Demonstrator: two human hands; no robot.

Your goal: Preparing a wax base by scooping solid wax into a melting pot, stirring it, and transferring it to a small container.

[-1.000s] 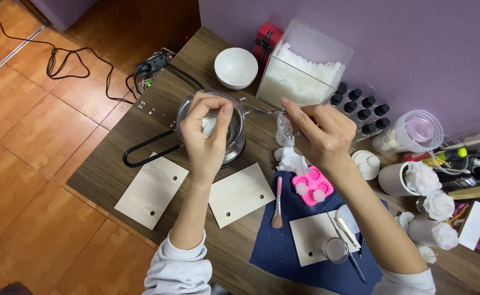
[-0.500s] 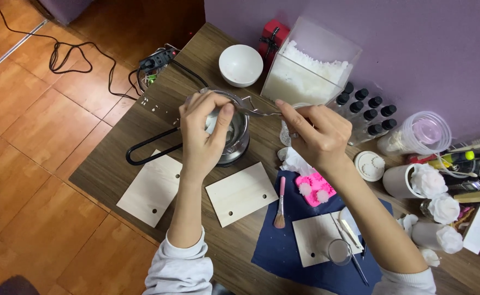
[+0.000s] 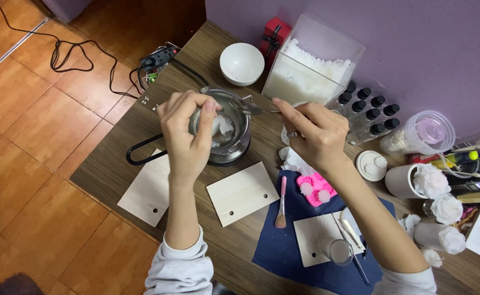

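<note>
Spoon point(image 3: 249, 108) first: your right hand point(image 3: 313, 136) pinches its handle between thumb and fingertips, and the long axis lies nearly level, the bowl pointing toward the table's left end and over the rim of the metal melting pot point(image 3: 223, 131), the handle running back to your fingers. Your left hand point(image 3: 187, 136) hangs over the pot with its fingers curled around a small white lump point(image 3: 222, 127), seemingly wax, held just above the pot's inside. Judging by this, some white pieces already sit in the pot, and more remains in the clear box of white flakes point(image 3: 305, 65) toward the table's back edge. A white bowl point(image 3: 242, 63) stands left of that box. Nearer the front edge lie two pale wooden boards point(image 3: 242, 192), a pink silicone mould point(image 3: 316, 188) and a small brush point(image 3: 281, 205) on a dark blue cloth point(image 3: 283, 251).
</note>
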